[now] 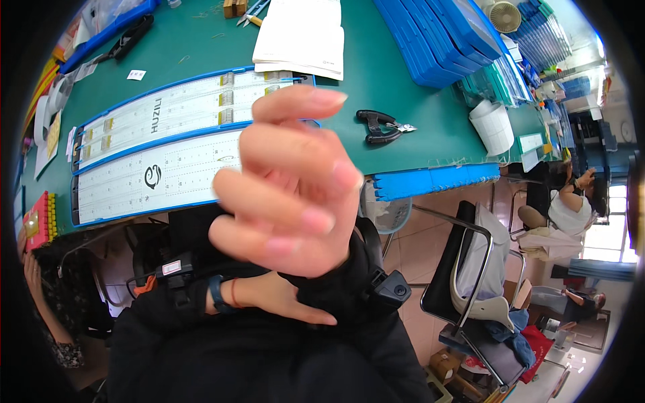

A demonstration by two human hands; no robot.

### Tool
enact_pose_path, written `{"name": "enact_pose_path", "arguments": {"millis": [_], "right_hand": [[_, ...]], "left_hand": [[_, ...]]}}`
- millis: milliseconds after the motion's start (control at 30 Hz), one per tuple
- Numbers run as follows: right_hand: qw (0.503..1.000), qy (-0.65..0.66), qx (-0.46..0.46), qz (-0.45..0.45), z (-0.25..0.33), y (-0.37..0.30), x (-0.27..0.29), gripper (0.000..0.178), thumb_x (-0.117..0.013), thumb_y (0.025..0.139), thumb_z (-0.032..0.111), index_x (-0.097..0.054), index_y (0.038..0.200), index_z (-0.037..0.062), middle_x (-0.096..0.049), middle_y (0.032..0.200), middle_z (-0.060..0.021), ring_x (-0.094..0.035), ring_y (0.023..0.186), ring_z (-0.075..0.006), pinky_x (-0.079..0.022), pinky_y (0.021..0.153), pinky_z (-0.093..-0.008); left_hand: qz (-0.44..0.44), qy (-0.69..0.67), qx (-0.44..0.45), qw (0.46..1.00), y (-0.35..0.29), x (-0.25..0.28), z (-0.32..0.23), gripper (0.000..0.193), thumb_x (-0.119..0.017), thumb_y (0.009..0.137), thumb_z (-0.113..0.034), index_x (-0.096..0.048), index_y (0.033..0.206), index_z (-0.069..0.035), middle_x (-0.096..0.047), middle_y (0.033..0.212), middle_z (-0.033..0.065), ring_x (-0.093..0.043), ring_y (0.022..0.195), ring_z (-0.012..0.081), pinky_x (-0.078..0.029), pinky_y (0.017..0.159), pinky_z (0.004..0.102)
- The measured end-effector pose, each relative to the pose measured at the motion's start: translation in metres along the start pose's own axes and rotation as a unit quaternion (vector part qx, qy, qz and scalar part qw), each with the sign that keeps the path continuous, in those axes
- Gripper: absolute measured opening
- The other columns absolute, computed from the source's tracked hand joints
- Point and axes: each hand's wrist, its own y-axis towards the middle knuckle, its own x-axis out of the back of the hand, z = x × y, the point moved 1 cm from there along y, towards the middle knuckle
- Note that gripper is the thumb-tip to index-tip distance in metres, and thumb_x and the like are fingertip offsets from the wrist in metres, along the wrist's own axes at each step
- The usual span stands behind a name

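The big hand (289,185) in the middle of the picture is raised close to the camera, with its fingers (295,104) half curled and spread apart, and it holds nothing; I judge it to be the right hand, though its forearm is hidden behind it, so this is not fully sure. The other hand (289,305), the left one, lies lower against the dark clothing of the person, palm nearly flat and fingers pointing to the right, with a dark band at the wrist (216,294); it is open too and grips nothing that I can see. The nearest work things are the two long white trays with blue rims (154,174), which lie on the green table (376,80) just behind the raised hand, so they are ahead and to the left of both hands. Their long axis runs from left to right, climbing a little toward the right (the fisheye bends the edges). The raised hand is the nearer one to them, and it covers the right end of the closer tray. Further right on the table lie black pliers (381,126), well apart from the hands, and at the far edge a stack of white paper (299,40) and blue flat boxes (437,40).
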Motion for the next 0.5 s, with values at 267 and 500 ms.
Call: {"name": "enact_pose_path", "arguments": {"millis": [267, 500], "right_hand": [[0.881, -0.450, 0.077, -0.123, 0.008, 0.005, 0.005, 0.024, -0.033, 0.099, 0.010, -0.056, 0.099, 0.0148, -0.052, 0.072, 0.0010, -0.048, 0.060, -0.0155, -0.041, 0.061, -0.0330], [0.251, -0.963, 0.060, 0.082, -0.005, -0.013, 0.024, 0.014, -0.065, 0.068, 0.010, -0.057, 0.080, 0.0097, -0.051, 0.063, -0.0008, -0.053, 0.057, -0.0195, -0.039, 0.055, -0.0320]], "left_hand": [[-0.231, -0.039, -0.048, 0.971, 0.019, -0.040, -0.017, 0.042, -0.072, 0.081, -0.020, -0.053, 0.114, -0.003, -0.055, 0.106, 0.0029, -0.050, 0.096, 0.0128, -0.040, 0.086, 0.0275], [-0.399, -0.134, -0.186, 0.888, 0.034, -0.053, -0.023, 0.042, -0.069, 0.083, -0.013, -0.049, 0.119, -0.002, -0.053, 0.109, 0.0049, -0.051, 0.102, 0.0153, -0.042, 0.090, 0.0275]]}}
